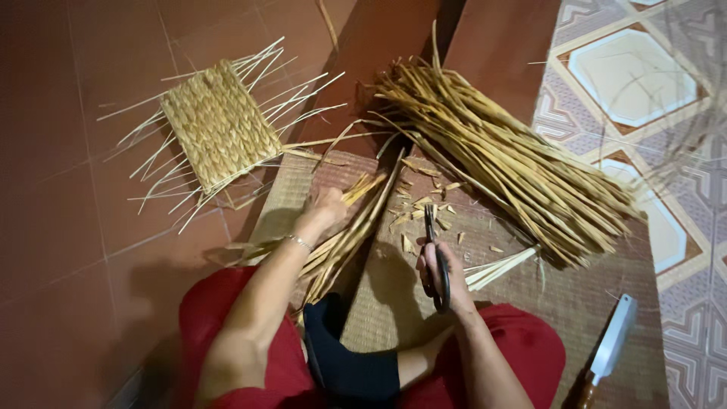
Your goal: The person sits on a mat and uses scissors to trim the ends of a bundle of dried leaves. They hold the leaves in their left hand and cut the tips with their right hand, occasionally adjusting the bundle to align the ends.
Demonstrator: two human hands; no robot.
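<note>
— Red floor tiles (68, 151) filled the left of the view, and on them lay a small woven panel (218, 125) with loose pale stakes sticking out on every side. What came next to it?

— A woven mat (522, 295) under the seated person. The left hand (327, 208) was closed round a handful of dried straw strands (352, 231), holding them near their upper ends, with the rest trailing down toward the lap.

— How would you judge those strands?

— Light, dry and flat, I'd say; springy along the length but likely to split or crease if pinched hard. A loose fist near the cut end, as that hand had it, looked the sensible hold to me.

— And further right?

— The right hand (443, 276) had its fingers through the handles of dark scissors (433, 250), blades pointing away and just beside the bundle tips. Short offcuts (424, 201) were scattered on the mat around the blades.

— Beyond that?

— A big sheaf of the same straw (507, 159) lay slantwise across the mat, and a cleaver with a wooden handle (609, 348) rested near the right edge, by patterned tiles (636, 76)
</note>
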